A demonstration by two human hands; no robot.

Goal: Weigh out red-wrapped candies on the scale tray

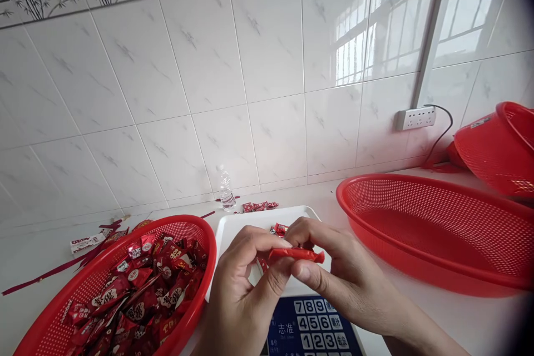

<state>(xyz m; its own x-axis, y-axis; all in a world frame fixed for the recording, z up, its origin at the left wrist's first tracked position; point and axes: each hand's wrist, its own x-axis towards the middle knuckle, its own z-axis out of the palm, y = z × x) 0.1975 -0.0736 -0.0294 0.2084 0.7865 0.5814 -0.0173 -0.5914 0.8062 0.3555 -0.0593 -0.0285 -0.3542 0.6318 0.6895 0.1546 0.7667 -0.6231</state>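
Above a white tray (311,213), my left hand (254,278) and my right hand (344,267) meet at a small red pouch (297,255), which both pinch between thumb and fingers. Several small red packets (280,229) lie in the tray, partly hidden behind my hands. Below the tray is the blue keypad of a scale (287,329), with number keys in view. To the left stands a red basket (207,233) holding many red wrapped packets (137,306).
A large red basket (417,233) stands at the right, with more red baskets (496,144) tilted behind it. A clear bottle (226,189) and red packets (259,207) are near the tiled wall. Red ribbons (45,275) lie at the left. A power strip (417,118) is on the wall.
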